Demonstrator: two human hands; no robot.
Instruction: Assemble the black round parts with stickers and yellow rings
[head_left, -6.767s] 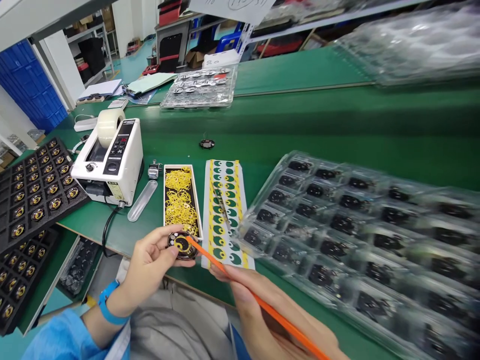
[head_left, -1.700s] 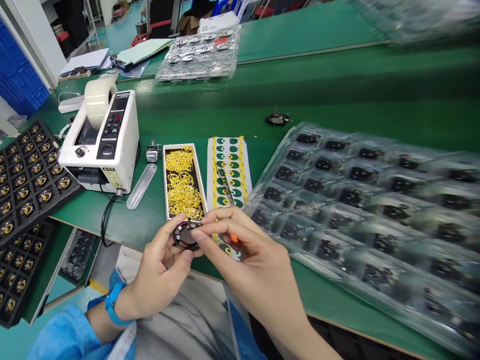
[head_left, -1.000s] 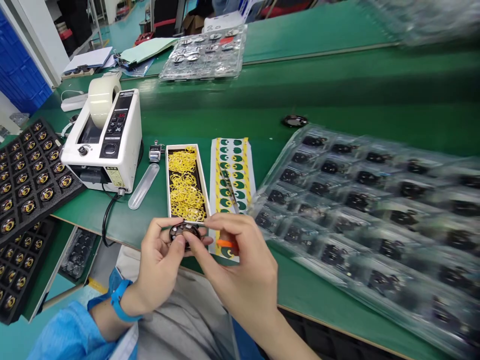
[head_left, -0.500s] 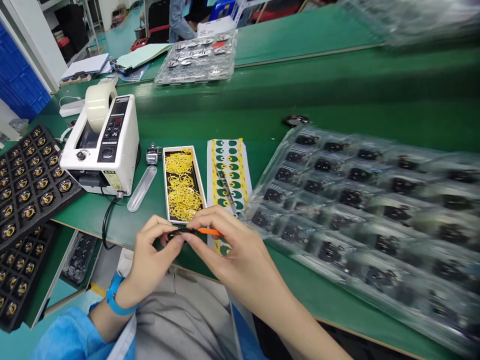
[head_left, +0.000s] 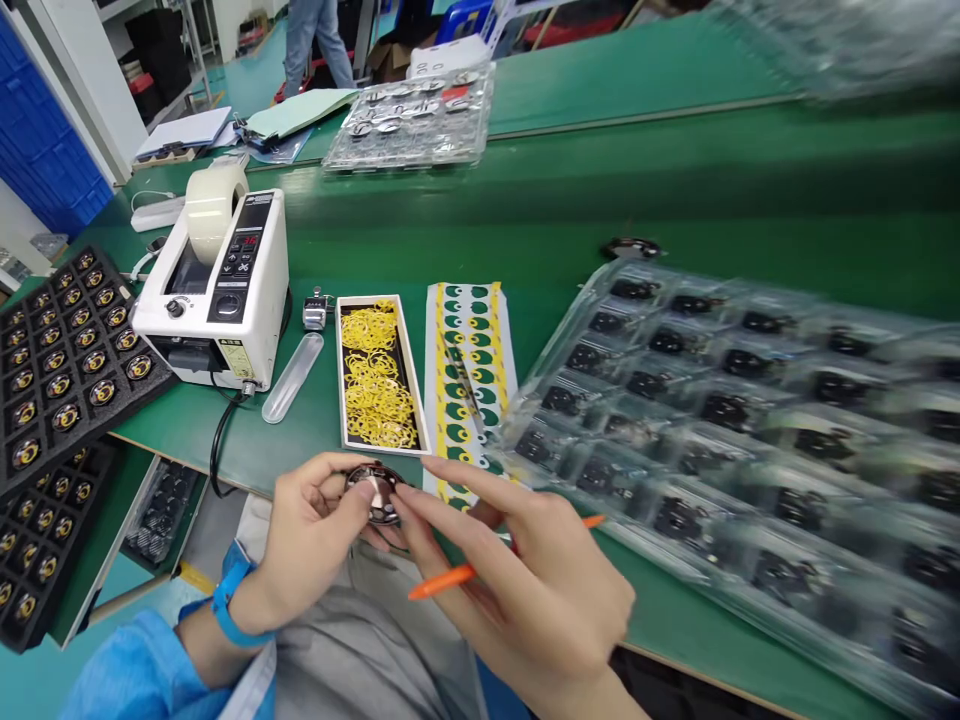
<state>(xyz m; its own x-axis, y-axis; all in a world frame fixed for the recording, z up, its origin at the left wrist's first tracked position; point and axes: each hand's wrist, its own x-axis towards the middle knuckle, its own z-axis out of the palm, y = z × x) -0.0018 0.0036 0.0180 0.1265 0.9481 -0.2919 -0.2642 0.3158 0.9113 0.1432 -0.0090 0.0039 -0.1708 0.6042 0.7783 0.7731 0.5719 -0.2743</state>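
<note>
Low over the table's front edge, my left hand [head_left: 304, 535] is closed on a small round dark part [head_left: 385, 492] with a shiny, mirror-like face, turned up towards me. The thumb lies across that face. My right hand [head_left: 544, 575] has an orange pointed stick [head_left: 442, 582] tucked between its fingers, with the tip towards the lower left. Its outstretched fingertips are at the right rim of the round part; whether they press on it I cannot tell. Just beyond the hands stands a white-rimmed box [head_left: 342, 400] of thin yellow rings [head_left: 375, 390].
Right of the box lies a sheet of green stickers [head_left: 456, 408] with tweezers [head_left: 466, 385] on it. A clear tray [head_left: 694, 570] of black parts fills the right. Leftward are a tally counter [head_left: 316, 310], clear plastic strip [head_left: 294, 378], tape dispenser [head_left: 274, 270] and black foam trays [head_left: 45, 440].
The round part has turned from edge-on to showing its shiny face. My right hand has moved right and down, and the orange stick now points lower left. A person's legs show more in the background.
</note>
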